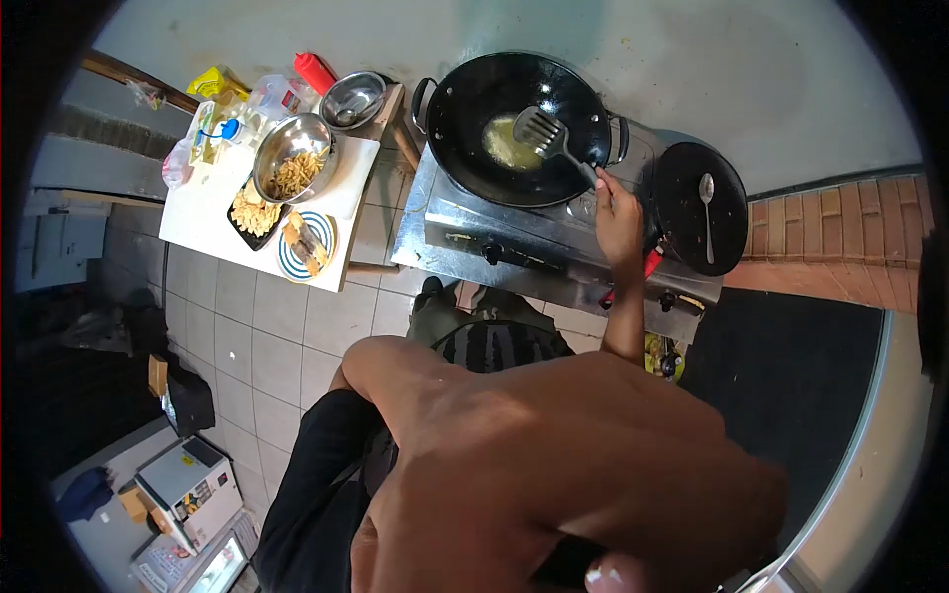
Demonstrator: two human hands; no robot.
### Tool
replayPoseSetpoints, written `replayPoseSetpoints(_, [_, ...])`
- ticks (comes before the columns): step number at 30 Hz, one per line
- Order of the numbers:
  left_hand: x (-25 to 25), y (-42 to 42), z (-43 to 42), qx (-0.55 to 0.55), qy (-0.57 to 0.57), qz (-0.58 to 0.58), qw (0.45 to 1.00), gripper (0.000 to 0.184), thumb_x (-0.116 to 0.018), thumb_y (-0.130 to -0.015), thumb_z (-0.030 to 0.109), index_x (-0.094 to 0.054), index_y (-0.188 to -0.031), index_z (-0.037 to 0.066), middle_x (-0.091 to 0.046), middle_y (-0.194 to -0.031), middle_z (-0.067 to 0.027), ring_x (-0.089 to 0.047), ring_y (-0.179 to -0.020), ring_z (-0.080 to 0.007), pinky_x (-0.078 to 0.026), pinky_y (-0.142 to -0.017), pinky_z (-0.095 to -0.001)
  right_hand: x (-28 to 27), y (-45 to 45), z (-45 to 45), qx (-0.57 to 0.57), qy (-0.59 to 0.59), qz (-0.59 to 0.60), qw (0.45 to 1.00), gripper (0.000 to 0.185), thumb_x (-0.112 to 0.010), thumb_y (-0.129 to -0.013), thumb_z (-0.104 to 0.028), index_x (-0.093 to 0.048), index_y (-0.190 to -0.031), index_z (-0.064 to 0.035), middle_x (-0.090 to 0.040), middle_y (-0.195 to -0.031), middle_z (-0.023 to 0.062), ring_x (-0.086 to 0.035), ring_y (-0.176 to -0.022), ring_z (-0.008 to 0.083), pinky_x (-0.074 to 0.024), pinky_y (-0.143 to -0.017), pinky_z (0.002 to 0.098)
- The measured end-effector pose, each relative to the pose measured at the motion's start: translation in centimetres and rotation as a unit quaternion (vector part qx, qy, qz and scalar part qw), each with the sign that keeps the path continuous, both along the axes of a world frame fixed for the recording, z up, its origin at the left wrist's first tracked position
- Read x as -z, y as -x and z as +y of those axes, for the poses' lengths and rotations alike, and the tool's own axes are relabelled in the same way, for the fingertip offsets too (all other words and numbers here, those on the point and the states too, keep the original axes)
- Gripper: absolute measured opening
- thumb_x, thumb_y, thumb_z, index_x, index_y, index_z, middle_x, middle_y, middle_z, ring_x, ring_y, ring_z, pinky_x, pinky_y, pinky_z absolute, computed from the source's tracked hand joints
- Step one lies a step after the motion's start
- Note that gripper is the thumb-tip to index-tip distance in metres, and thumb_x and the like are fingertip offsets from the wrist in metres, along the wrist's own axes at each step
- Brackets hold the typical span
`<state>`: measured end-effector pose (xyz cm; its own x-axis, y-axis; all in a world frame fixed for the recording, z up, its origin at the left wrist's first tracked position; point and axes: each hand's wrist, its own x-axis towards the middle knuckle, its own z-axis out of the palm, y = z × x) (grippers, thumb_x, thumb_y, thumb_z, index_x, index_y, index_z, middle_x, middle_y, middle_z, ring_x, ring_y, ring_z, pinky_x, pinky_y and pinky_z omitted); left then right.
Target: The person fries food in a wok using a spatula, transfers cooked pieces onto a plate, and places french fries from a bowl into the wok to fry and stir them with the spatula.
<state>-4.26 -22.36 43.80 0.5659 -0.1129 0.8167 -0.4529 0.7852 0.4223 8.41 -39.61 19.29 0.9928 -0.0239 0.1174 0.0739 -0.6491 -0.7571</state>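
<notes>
The right hand (620, 219) had its fingers clamped on the spatula (556, 145) in the wok (460, 109). Slow, low strokes seemed best near oil (501, 150). The left hand was hidden.

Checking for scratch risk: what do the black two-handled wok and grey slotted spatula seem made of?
The wok looks like glossy metal, perhaps coated, given its bright highlights. The spatula seems satin metal from its grey sheen, though plastic is possible.

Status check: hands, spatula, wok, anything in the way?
Right hand gripping spatula; left hand not visible. Spatula head inside wok, at the yellowish liquid. Nothing seen blocking it; black pan with spoon sits right of wok.
</notes>
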Motion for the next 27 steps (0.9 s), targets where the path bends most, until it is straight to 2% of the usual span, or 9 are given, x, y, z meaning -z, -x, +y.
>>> replayPoseSetpoints(4, [0.2, 0.0, 0.5, 0.007, -0.004, -0.007, 1.0, 0.022, -0.049, -0.091, 0.039, -0.051, -0.089, 0.017, -0.05, -0.055, -0.0036, -0.047, -0.045, -0.0149, -0.04, -0.042, -0.0308, 0.3, -0.2, 0.0, 0.015, 0.008, -0.002, 1.0, 0.036, -0.047, -0.098, -0.029, -0.062, -0.119, -0.0031, -0.064, -0.105, 0.0239, -0.063, -0.099, 0.0382, -0.0477, -0.086, 0.0386])
replayPoseSetpoints(10, [0.8, -0.1, 2.8, 0.001, -0.021, -0.01, 1.0, 0.024, -0.051, -0.089, 0.038, -0.053, -0.08, 0.015, -0.048, -0.055, -0.0028, -0.047, -0.047, -0.0145, -0.041, -0.045, -0.0311, 0.8, 0.1, 0.8, 0.022, -0.038, 0.024, 0.999, 0.038, -0.047, -0.098, -0.03, -0.062, -0.118, -0.0012, -0.064, -0.107, 0.0245, -0.064, -0.101, 0.0363, -0.047, -0.087, 0.038])
replayPoseSetpoints(12, [1.2, 0.0, 4.2, -0.008, -0.027, -0.008, 1.0, 0.025, -0.052, -0.089, 0.037, -0.053, -0.077, 0.015, -0.047, -0.055, -0.0026, -0.047, -0.048, -0.0143, -0.041, -0.046, -0.0312, 1.3, 0.2, 1.0, 0.027, -0.033, -0.006, 0.999, 0.039, -0.047, -0.098, -0.029, -0.062, -0.118, 0.0003, -0.065, -0.108, 0.0246, -0.064, -0.101, 0.0353, -0.0467, -0.088, 0.0373])
replayPoseSetpoints(18, [4.9, -1.1, 10.7, -0.018, -0.087, 0.009, 0.996, 0.03, -0.054, -0.087, 0.036, -0.054, -0.068, 0.013, -0.045, -0.054, -0.0018, -0.047, -0.051, -0.0138, -0.041, -0.049, -0.0315, 0.2, 1.0, 2.9, 0.052, -0.019, -0.003, 0.998, 0.04, -0.046, -0.098, -0.03, -0.062, -0.118, 0.0002, -0.065, -0.108, 0.0225, -0.064, -0.101, 0.0343, -0.0466, -0.088, 0.0368])
replayPoseSetpoints(20, [7.0, -1.7, 12.9, -0.003, -0.126, 0.08, 0.989, 0.029, -0.054, -0.074, 0.027, -0.047, -0.052, 0.009, -0.045, -0.058, -0.0049, -0.046, -0.059, -0.0209, -0.036, -0.062, -0.0362, -0.5, 1.5, 3.8, 0.084, 0.011, 0.002, 0.996, 0.04, -0.046, -0.098, -0.031, -0.062, -0.118, -0.001, -0.065, -0.108, 0.0223, -0.064, -0.1, 0.0344, -0.0468, -0.088, 0.0376])
replayPoseSetpoints(22, [8.2, -1.0, 15.1, 0.079, -0.069, 0.111, 0.988, 0.029, -0.056, -0.071, 0.029, -0.046, -0.051, 0.01, -0.043, -0.057, -0.0024, -0.041, -0.055, -0.0187, -0.036, -0.067, -0.0372, -1.4, 2.0, 4.4, 0.103, 0.025, -0.005, 0.994, 0.039, -0.046, -0.098, -0.031, -0.062, -0.118, -0.0017, -0.065, -0.108, 0.022, -0.064, -0.1, 0.0346, -0.0468, -0.088, 0.0384])
replayPoseSetpoints(24, [8.4, -1.0, 17.4, 0.119, -0.074, 0.071, 0.988, 0.03, -0.056, -0.071, 0.026, -0.042, -0.049, 0.011, -0.044, -0.054, -0.0007, -0.043, -0.054, -0.0169, -0.037, -0.068, -0.0389, -1.9, 2.3, 4.7, 0.09, -0.005, -0.015, 0.996, 0.037, -0.046, -0.098, -0.029, -0.062, -0.118, -0.0023, -0.066, -0.108, 0.022, -0.064, -0.101, 0.0347, -0.0471, -0.088, 0.039])
replayPoseSetpoints(27, [10.7, -1.2, 19.9, 0.11, -0.107, 0.119, 0.981, 0.041, -0.056, -0.082, 0.028, -0.039, -0.049, 0.01, -0.046, -0.054, -0.0021, -0.045, -0.054, -0.0177, -0.039, -0.069, -0.0387, -1.4, 2.5, 5.6, 0.117, 0.007, -0.06, 0.991, 0.036, -0.047, -0.098, -0.027, -0.062, -0.118, -0.0018, -0.066, -0.103, 0.0243, -0.064, -0.098, 0.0368, -0.0484, -0.085, 0.04])
